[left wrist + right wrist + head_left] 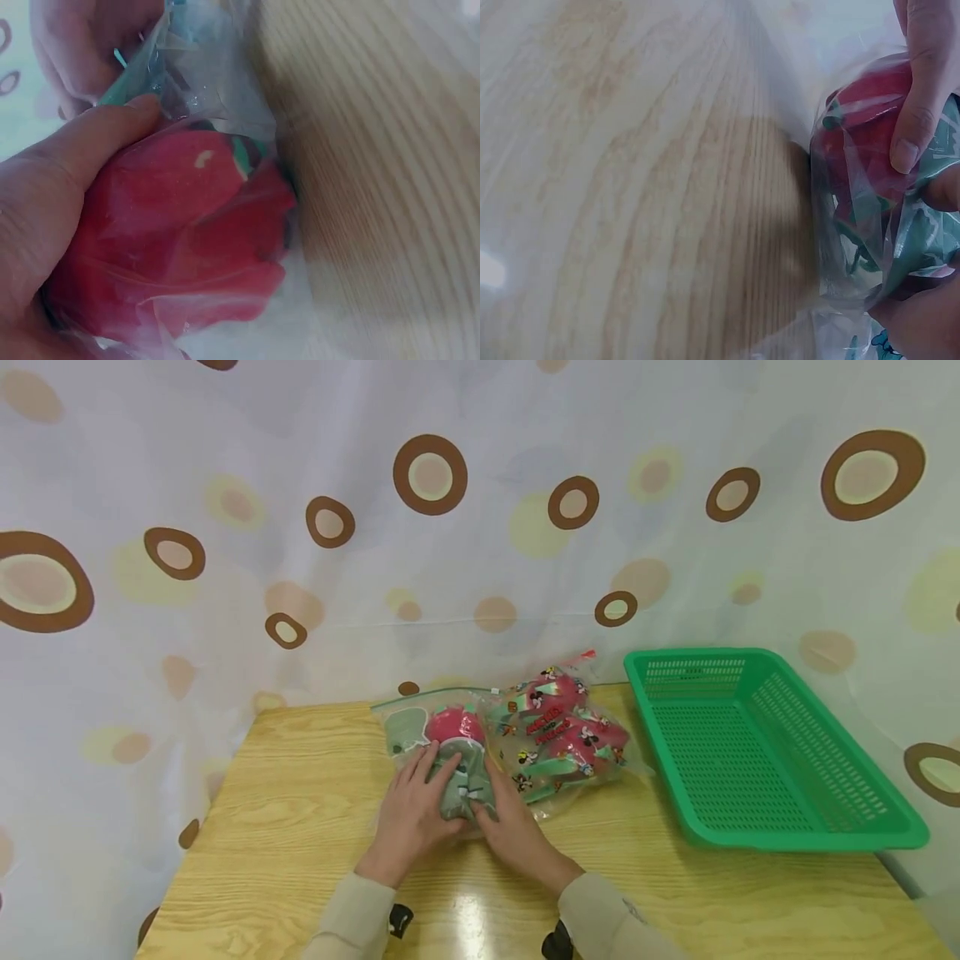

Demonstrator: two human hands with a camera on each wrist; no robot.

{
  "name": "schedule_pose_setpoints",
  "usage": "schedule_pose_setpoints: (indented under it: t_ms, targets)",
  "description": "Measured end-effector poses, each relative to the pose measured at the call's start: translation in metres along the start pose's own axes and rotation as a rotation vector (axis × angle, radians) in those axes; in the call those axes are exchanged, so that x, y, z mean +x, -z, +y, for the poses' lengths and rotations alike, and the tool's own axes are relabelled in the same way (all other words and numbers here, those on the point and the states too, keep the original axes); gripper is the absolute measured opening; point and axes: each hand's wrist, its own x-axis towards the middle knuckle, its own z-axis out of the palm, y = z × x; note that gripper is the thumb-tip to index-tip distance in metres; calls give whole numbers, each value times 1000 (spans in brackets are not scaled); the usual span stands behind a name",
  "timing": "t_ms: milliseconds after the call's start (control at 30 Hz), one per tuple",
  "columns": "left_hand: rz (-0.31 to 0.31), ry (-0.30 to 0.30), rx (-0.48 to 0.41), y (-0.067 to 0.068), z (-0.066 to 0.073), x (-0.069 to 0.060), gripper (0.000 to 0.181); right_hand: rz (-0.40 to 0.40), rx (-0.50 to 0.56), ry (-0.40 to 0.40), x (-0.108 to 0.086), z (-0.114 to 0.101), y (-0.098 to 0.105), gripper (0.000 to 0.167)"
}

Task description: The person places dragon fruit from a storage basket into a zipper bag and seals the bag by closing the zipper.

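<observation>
A clear zip bag [406, 722] with grey-green printed patches lies on the wooden table in the head view. Inside is a rounded red thing [180, 217] with small green parts; its exact kind is unclear. My left hand [411, 810] presses on the bag's front, fingers extended over it, and its thumb lies along the plastic in the left wrist view. At the bag's right side my right hand [517, 835] grips it between a bent thumb and the fingers. Part of the contents is hidden beneath the hands.
Right beside the bag lies a second clear bag [551, 731] with cartoon prints and red and green contents. A green plastic basket [735, 768] stands on the right of the table [300, 810]. Behind hangs a curtain [480, 560] with brown rings.
</observation>
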Motion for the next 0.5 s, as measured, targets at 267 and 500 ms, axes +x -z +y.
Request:
schedule_pose_setpoints:
  t_ms: [267, 500]
  targets:
    - [-23, 11, -41, -4, -9, 3, 95, -39, 30, -8, 1, 0, 15, 70]
    - [-56, 45, -191, 7, -9, 2, 88, -34, -13, -39, -10, -4, 51, 64]
